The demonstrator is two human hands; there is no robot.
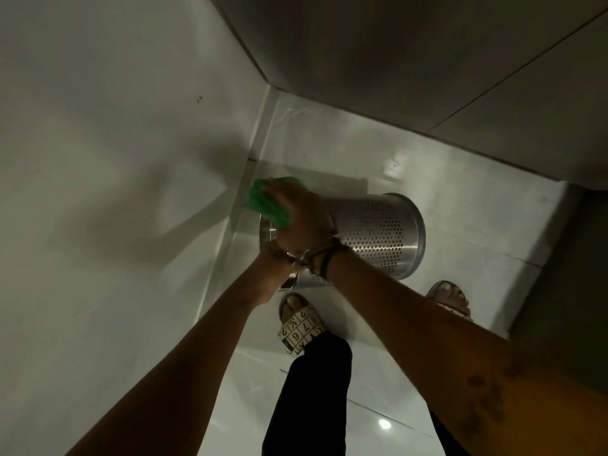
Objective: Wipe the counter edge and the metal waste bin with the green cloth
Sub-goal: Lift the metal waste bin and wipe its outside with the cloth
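bin (pixel 375 232) being held tipped off the floor, by the wall | cloth (pixel 266 202) being pressed on its rim by right hand (pixel 302 215), clenched | left hand (pixel 279 258) mostly hidden, grip unclear | risk: bin being dropped if cloth push outweighs hold

Right hand (pixel 301 215) presses green cloth (pixel 268 200) on metal bin (pixel 378 232).

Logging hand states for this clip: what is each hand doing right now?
Left hand: grips the metal bin at its rim; fingers mostly hidden.
Right hand: closed on the green cloth.
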